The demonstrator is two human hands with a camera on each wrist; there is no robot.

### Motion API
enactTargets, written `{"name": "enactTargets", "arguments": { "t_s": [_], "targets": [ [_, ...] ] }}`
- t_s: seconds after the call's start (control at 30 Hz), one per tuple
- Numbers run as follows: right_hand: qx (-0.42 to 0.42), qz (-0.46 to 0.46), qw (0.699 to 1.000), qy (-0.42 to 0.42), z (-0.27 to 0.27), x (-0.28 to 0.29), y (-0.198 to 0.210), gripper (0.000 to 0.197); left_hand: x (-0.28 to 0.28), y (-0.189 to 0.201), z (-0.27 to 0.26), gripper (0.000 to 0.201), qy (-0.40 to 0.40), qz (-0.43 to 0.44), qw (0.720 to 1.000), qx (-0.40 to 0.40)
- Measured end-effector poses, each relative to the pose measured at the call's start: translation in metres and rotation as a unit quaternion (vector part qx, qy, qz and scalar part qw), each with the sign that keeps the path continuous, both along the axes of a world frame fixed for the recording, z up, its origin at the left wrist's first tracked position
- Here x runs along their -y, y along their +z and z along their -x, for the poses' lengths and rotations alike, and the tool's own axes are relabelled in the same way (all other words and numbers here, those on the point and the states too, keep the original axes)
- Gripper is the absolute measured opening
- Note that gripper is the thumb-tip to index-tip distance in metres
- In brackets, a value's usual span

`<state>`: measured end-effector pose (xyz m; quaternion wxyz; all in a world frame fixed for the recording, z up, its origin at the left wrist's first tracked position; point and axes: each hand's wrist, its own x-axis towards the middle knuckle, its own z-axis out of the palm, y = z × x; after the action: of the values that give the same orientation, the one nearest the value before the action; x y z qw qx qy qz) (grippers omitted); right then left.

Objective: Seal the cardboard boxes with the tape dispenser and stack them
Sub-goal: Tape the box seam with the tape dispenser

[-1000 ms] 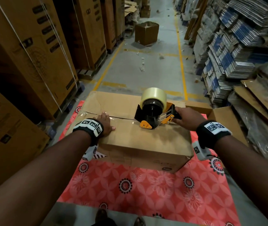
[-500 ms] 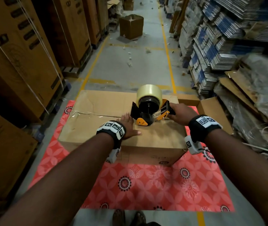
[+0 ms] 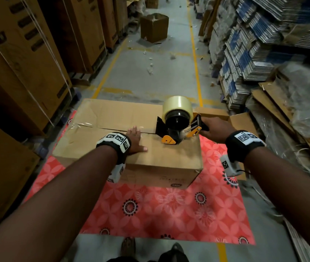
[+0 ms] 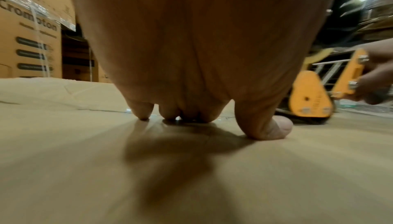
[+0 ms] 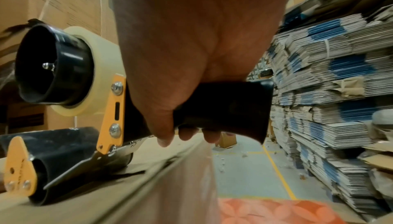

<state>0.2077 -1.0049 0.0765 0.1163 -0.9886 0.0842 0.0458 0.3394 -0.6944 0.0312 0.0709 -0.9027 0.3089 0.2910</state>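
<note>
On the left I have my left hand (image 3: 134, 141) flat on the cardboard box (image 3: 101, 118), straight fingers (image 4: 140, 111) and thumb bearing down beside the centre seam (image 3: 112, 129) — I judge this pins the flaps level so the tape lands flush. The box sits on a red floral mat (image 3: 169, 210); its top is matte brown board, slightly creased, with a glossy strip of clear tape already over the seam toward its left end.

Just to the right, the tape dispenser (image 3: 176, 125) rests on the seam near the box's right edge, its black roller on the board. It is orange plate metal with a black hub, carrying a fat roll of clear tape (image 3: 176, 104). My right hand (image 3: 214, 129) is wrapped tight round its flared black handle (image 5: 229, 106), fingertips curling underneath — a full grip, which I take to be for dragging the tool along while pressing down.

Farther right lie flattened cartons (image 3: 244, 53) in ragged piles.
</note>
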Motion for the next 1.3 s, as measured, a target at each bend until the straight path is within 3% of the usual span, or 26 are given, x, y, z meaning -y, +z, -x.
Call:
{"name": "enactTargets", "arguments": {
  "t_s": [0.23,0.4,0.63,1.07,1.3],
  "targets": [
    [0.003,-0.039,0.999,-0.003,0.024,0.037,-0.004,0.025,0.024,0.015,0.009,0.096,0.035,-0.074,0.996,0.041],
    [0.013,-0.048,0.999,-0.001,0.022,0.043,-0.01,0.032,0.054,0.035,0.014,0.067,0.015,-0.077,0.996,0.043],
    [0.016,-0.053,0.998,0.013,0.025,0.048,-0.019,0.033,0.094,0.014,0.055,0.107,0.055,-0.018,0.997,0.042],
    [0.035,-0.057,0.998,0.013,0.051,0.105,-0.007,0.028,0.097,0.014,0.066,0.109,0.085,-0.021,0.996,0.033],
    [0.038,-0.091,0.995,-0.006,0.062,0.113,-0.024,0.03,0.11,0.008,0.061,0.113,0.106,-0.035,0.991,0.067]
  ]
}}
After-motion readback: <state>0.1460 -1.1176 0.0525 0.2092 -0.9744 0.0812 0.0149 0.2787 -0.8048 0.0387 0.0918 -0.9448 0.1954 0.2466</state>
